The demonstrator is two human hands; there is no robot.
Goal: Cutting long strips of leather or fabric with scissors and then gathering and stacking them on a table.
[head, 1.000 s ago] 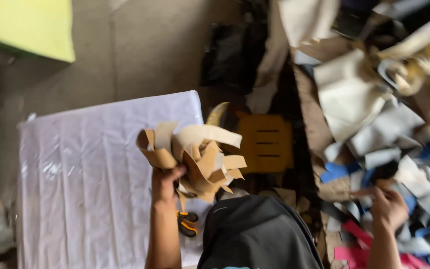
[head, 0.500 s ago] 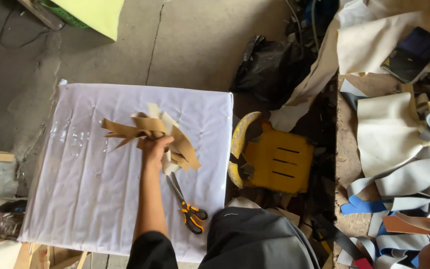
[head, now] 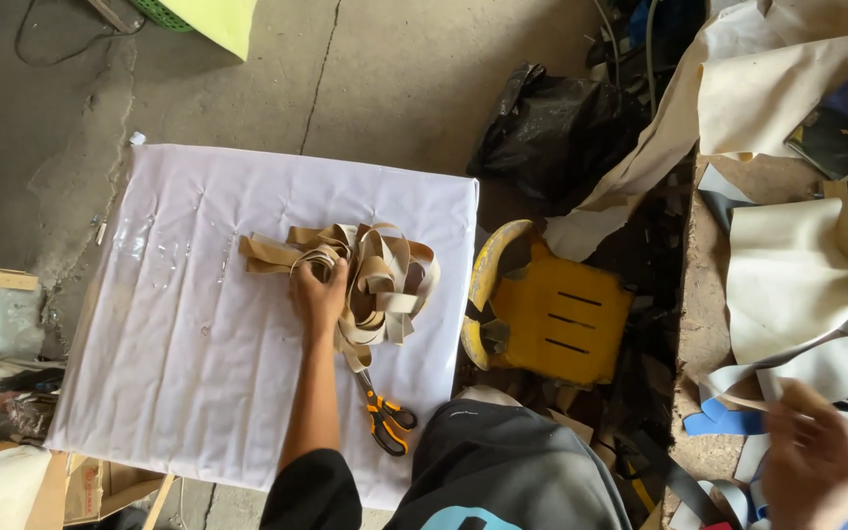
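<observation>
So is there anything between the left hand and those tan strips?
No. The left hand lies right on the tan strips, pressing them onto the white sheet. The scissors lie nearer the person, partly under the pile, not in between.

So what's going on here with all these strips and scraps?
A person's left hand presses a bundle of tan strips onto a white-covered table, with orange-handled scissors lying beside it. The right hand, blurred, is over a heap of grey and blue scraps on the other side.
</observation>
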